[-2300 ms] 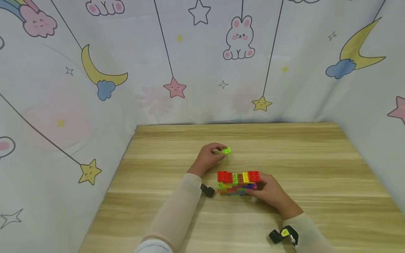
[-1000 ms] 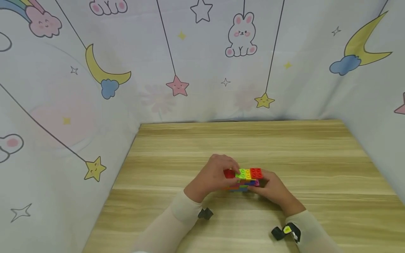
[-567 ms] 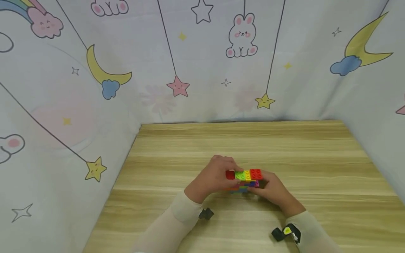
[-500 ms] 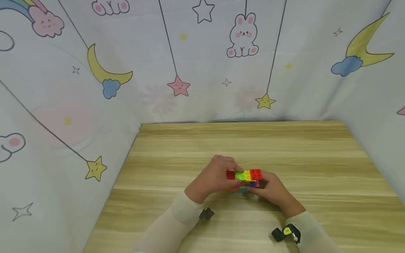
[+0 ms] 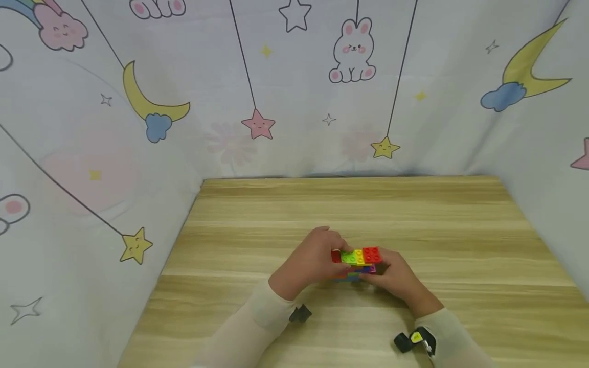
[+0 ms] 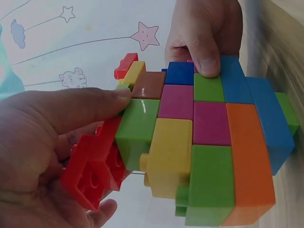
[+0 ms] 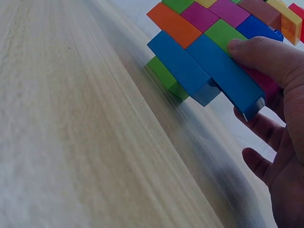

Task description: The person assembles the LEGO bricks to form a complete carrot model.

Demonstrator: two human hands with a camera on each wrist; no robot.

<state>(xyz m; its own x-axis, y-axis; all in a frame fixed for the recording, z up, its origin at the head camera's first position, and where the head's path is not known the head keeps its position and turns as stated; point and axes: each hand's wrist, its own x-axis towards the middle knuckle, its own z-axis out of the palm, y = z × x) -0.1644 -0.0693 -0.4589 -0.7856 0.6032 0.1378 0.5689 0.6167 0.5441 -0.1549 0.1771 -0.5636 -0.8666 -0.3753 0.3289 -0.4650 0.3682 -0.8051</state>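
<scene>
A stack of colourful toy building bricks [image 5: 353, 276] is held between both hands above the wooden table. My right hand [image 5: 399, 276] grips its right end, with the thumb on the front face, on a green brick [image 7: 223, 37] in the right wrist view. At the top, my left hand [image 5: 307, 261] pinches a lime green brick [image 5: 347, 257] between thumb and fingers. To its right are a yellow brick [image 5: 359, 256] and a red brick [image 5: 371, 254]. In the left wrist view, red bricks [image 6: 90, 173] lie beside the left palm, hollow undersides partly showing. Left fingers hide part of the top row.
A wood-grain table [image 5: 414, 214] lies under the hands. White cloth [image 5: 294, 92] printed with stars, moons and rabbits hangs behind and beside it. A small black device [image 5: 403, 342] sits at the right wrist, another black device [image 5: 300, 313] at the left.
My left hand has brought the lime green brick from behind the stack down onto its top row. During the last half second the hands have barely shifted; the right keeps its grip.
</scene>
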